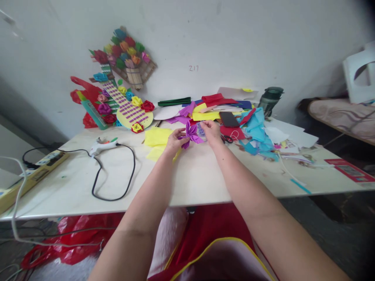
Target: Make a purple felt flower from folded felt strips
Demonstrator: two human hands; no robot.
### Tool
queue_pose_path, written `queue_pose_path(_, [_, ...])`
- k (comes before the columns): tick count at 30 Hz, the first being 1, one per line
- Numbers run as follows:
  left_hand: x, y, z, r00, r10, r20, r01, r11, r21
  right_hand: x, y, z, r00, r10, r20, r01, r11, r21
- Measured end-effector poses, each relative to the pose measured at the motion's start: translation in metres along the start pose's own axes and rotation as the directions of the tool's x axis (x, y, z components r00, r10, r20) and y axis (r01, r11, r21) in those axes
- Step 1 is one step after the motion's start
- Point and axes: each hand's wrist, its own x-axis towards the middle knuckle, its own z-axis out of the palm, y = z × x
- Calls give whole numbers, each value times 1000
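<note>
My left hand (174,142) is closed on the left side of a purple paper flower (191,133), whose folded petals spread out over the table. To the right of the flower, my right hand (212,133) has its fingers pinched together beside a small bluish-purple, netted-looking piece (200,129). Whether the fingers grip that piece or only touch it is too small to tell. Yellow paper sheets (159,137) lie flat under and left of my left hand. Just right of my right hand are black-handled scissors (226,139), partly hidden.
A white glue gun (102,147) with a looping black cord lies left, near a power strip (43,171). Paper-flower decorations (133,113) lean on the wall. Coloured paper (206,113), a phone (229,119), light-blue crepe paper (254,127) and a dark bottle (270,101) crowd the back right.
</note>
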Motion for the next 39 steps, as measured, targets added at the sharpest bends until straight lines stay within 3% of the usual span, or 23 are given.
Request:
queue_pose_path(3, [0, 1, 0, 1000, 4, -30, -4, 1000, 19, -2, -5, -4, 999, 37, 32, -39, 998, 58])
queue_pose_path(6, [1, 0, -1, 999, 3, -40, -1, 999, 32, -6, -10, -5, 985, 68, 157, -85, 991, 104])
queue_pose_path(9, [2, 0, -2, 999, 3, -43, -1, 999, 43, -10, -13, -5, 954, 87, 286, -111, 991, 68])
queue_pose_path(12, [2, -1, -2, 999, 9, -46, -6, 998, 70, -12, -13, -2, 931, 119, 344, -137, 990, 29])
queue_pose_path(18, [3, -5, -2, 995, 86, -52, -75, 978, 195, -12, -11, 3, 931, 132, 340, -138, 990, -4])
queue_pose_path(26, [2, -3, 0, 988, 142, -62, -119, 951, 285, -13, -8, 5, 933, 61, 353, -46, 998, -50])
queue_pose_path(34, [1, -2, -1, 999, 8, -54, 1, 986, 164, -7, 2, 4, 930, 162, 329, -159, 987, -38])
queue_pose_path(39, [-3, 5, -4, 995, -85, 50, 83, 996, 42, -1, 6, -2, 910, -11, 414, 52, 995, -88])
